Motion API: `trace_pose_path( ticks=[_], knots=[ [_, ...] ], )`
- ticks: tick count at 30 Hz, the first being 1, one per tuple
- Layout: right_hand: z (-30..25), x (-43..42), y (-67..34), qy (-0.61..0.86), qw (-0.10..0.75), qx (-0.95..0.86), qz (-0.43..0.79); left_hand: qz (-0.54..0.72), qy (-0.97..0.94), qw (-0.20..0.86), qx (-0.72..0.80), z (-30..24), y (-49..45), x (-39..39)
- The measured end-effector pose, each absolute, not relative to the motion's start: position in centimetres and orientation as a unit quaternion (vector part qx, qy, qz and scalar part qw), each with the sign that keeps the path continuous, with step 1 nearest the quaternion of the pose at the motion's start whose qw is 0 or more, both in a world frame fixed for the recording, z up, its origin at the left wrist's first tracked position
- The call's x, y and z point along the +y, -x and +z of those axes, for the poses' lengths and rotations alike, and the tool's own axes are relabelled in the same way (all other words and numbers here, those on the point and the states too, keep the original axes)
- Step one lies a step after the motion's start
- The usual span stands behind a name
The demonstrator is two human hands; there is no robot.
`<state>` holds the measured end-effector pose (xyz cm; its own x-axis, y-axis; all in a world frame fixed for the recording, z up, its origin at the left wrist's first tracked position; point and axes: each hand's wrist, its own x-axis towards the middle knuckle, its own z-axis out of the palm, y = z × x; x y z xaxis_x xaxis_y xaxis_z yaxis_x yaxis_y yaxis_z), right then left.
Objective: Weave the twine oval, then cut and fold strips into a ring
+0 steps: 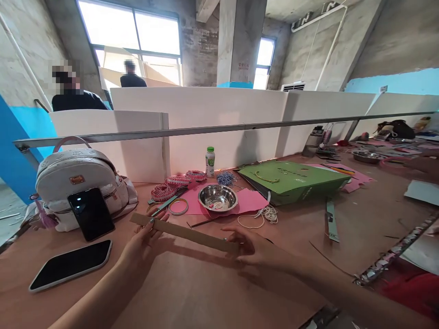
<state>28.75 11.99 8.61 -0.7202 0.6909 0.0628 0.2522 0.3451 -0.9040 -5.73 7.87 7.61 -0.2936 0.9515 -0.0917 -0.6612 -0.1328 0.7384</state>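
Bare forearms (113,278) come up from the bottom and right of the head view, nearest the lens, above a tabletop (185,288) covered in plain brown sheeting. Between my hands, near the middle, is a long, narrow, flat, tan-brown strip (192,236) that looks like cardboard, though I can't be sure of the material. It appears straight-edged, matte and unprinted, close to the same width all along. It slants, its left end farther from me and its right end nearer, and the light on it dulls toward the right. Its left end, cut off bluntly, pokes out past my left hand (146,234), whose fingers pinch it from below and in front. My right hand (252,244) has its fingers closed round the other end, partly hiding it, so I can't tell how that end is cut. The two hands are well apart, joined only by the strip.

Just beyond it sit a shiny round steel bowl (205,199) on bright pink paper (252,201), a tangle of white cord (270,214) and a yellow-edged ring of tape (178,213). To the left, a black-screened phone (89,214) leans on a pale leather-like backpack (77,167).
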Motion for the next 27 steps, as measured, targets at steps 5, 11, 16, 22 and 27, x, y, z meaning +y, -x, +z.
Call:
trace_pose_path(
  ticks=[5,11,16,22,27],
  knots=[
    [9.2,11.7,-27.7,0.318,0.132,-0.763,0.547,0.722,-0.233,0.530,0.378,6.6,5.3,7.1],
    [9.0,10.2,-27.6,0.320,0.108,-0.788,0.514,0.626,-0.421,0.558,0.347,7.1,3.9,4.7],
    [10.1,9.0,-28.0,0.315,0.068,-0.861,0.394,0.607,-0.437,0.526,0.405,8.2,3.4,3.7],
    [11.3,8.1,-27.8,0.301,0.046,-0.891,0.338,0.595,-0.377,0.579,0.411,7.5,3.4,3.9],
    [12.8,9.3,-29.8,0.306,0.012,-0.893,0.331,0.636,-0.285,0.556,0.453,6.4,5.4,3.5]
  ],
)
